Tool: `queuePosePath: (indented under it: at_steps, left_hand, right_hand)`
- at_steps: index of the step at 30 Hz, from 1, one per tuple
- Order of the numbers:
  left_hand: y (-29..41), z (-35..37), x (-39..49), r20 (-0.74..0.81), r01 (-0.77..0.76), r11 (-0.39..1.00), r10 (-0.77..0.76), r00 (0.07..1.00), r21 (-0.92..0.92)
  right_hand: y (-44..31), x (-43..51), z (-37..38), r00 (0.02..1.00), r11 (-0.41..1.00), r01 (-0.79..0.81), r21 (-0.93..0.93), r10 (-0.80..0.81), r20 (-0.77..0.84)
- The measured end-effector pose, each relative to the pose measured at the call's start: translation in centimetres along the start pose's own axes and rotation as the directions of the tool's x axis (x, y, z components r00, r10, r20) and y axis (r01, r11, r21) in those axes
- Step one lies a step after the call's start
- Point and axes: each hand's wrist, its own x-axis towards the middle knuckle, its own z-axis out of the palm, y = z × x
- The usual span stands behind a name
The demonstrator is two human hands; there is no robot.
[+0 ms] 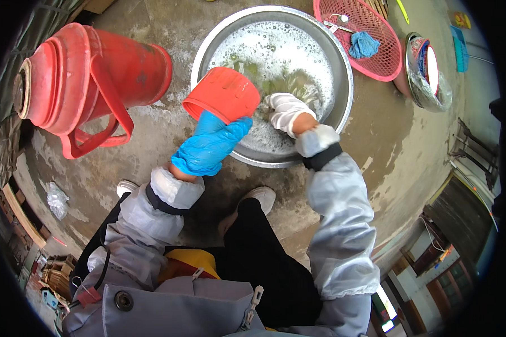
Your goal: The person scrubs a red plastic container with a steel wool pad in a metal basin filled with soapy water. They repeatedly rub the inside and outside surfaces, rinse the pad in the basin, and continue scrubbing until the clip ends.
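Note:
A wide metal basin [349, 80] stands on the floor in front of me, filled with foamy water. My left hand [213, 145], in a blue glove, grips a red plastic cup [225, 92] over the basin's left edge; the cup's inside is hidden. My right hand [290, 113], in a white glove, reaches into the basin, its fingertips at the water. Whether it holds anything is hidden. Beside its fingers, blurred yellow-green stuff [293, 84] shows in the water, too unclear to name.
On the left is a large red thermos flask [122, 67] with a handle. A pink mesh basket [390, 63] holding a blue cloth [364, 44] touches or overlaps the basin's upper right. Farther right, a pot-like container [402, 80] has clear plastic around it. A crumpled plastic bag [57, 200] lies at left.

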Motion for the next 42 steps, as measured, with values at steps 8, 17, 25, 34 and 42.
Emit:
queuePosePath:
  at_steps: [8, 17, 25, 34, 42]
  left_hand:
    - [-0.8, -0.2, 0.1, -0.020, -0.049, 0.999, 0.049, 0.999, -0.007]
    - [0.8, 0.0, 0.4, -0.043, -0.011, 0.999, 0.009, 0.999, -0.046]
    - [1.5, -0.5, 0.7, -0.014, -0.082, 0.997, 0.082, 0.997, -0.014]
    - [1.4, -1.2, 0.6, -0.152, -0.194, 0.976, 0.178, 0.972, -0.101]
    - [0.3, 1.2, 0.4, -0.264, -0.300, 0.954, 0.287, 0.921, -0.009]
  right_hand:
    - [-6.1, -6.6, -4.5, 0.878, 0.754, 0.301, 0.584, 0.020, -0.478]
    - [-0.5, -2.8, -3.8, 0.890, 0.977, -0.182, -0.112, 0.115, -0.441]
    - [2.2, 0.6, -1.4, 0.961, 0.991, -0.105, -0.087, 0.123, 0.249]
    - [-4.8, -7.6, -6.4, 0.863, 0.860, 0.364, 0.357, -0.167, -0.477]
    - [-10.1, -5.0, -3.9, 0.731, 0.890, 0.402, 0.214, -0.171, -0.660]
